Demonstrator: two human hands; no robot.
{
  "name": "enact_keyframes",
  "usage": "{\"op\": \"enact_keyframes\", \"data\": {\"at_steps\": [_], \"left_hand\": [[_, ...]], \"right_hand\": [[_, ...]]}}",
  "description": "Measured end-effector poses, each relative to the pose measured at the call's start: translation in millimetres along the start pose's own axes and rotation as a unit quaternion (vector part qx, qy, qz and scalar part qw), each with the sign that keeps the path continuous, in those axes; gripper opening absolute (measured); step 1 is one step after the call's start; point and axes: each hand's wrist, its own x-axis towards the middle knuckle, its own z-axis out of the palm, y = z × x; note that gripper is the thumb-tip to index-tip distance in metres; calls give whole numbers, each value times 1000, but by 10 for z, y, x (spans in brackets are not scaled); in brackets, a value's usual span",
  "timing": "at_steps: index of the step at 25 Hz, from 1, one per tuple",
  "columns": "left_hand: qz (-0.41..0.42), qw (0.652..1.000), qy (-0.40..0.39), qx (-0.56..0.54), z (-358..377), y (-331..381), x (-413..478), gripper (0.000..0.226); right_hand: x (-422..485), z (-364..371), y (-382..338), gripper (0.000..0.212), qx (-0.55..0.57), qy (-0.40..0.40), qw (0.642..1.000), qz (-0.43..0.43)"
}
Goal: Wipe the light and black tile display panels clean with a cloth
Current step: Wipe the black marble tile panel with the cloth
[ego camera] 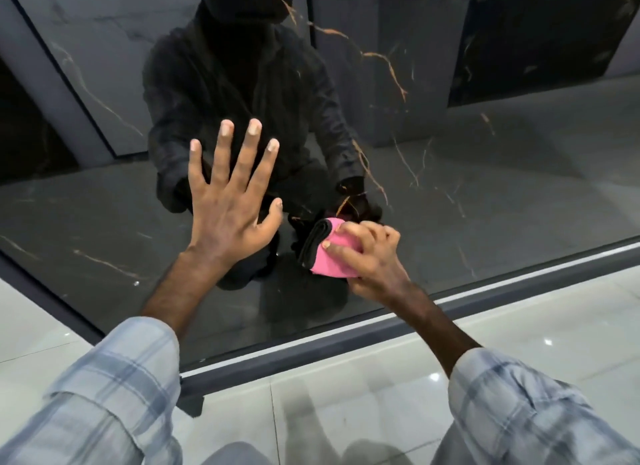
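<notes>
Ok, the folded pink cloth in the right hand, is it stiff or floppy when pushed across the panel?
Probably floppy: the pink cloth is bunched in folded layers by the right hand. It should slide easily, since the black panel looks glossy and reflective.

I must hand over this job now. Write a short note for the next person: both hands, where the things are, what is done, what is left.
Left hand: open, flat on the black tile panel, fingers spread.
Right hand: grips the folded pink cloth against the same panel, low, near its bottom frame.
Done: cannot tell how much is wiped.
Left: finish this panel, then the light panel, which I cannot pick out here.
</notes>
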Motion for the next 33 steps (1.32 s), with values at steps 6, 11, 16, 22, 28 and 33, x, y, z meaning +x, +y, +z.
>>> {"op": "enact_keyframes", "data": {"at_steps": [6,11,16,22,28,33], "left_hand": [[-32,999,-5,18,-4,77,10,82],[14,994,-106,-33,104,448,-509,87],[31,993,-115,-5,293,410,-765,96],[25,996,-89,-1,329,459,-781,97],[25,996,-87,11,329,461,-781,95],[25,996,-88,9,332,465,-782,94]], "right_hand": [[437,-467,521,64,163,288,875,354],[-83,109,-184,82,107,97,952,271],[-628,310,-308,85,49,-30,982,179],[-327,134,99,73,293,326,699,565],[-592,600,-277,32,411,243,198,856],[92,376,-744,82,242,159,618,731]]}}
